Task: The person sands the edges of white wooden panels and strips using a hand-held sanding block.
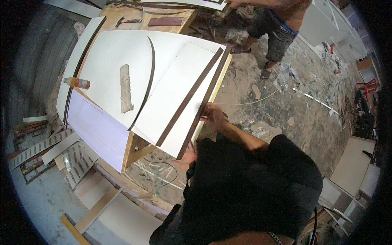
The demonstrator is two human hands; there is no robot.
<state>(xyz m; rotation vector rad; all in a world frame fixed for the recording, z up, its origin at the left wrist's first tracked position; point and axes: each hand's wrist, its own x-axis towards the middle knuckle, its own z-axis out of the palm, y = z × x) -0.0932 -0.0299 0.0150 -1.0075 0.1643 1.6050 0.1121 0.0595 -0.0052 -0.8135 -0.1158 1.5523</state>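
A large white board (179,90) lies flat on a workbench. Along its right edge runs a dark brown edging strip (206,98). My right hand (214,115) is at that edge, fingers bent and closed over the strip. At the board's near corner is my left hand (187,158), thumb and fingers apart, partly hidden by the board and my black shirt. A second dark strip (189,98) lies loose on the board, slanting beside the first. Farther left rest a curved dark strip (152,77) and a rough, pale, flat piece (125,87).
An orange drink bottle (76,83) lies on the left side. Beyond the board are a hammer (128,21) and a brown block (165,21). Another person (281,28) stands at far right, a hand on another panel. Scraps and a white strip (314,100) litter the floor.
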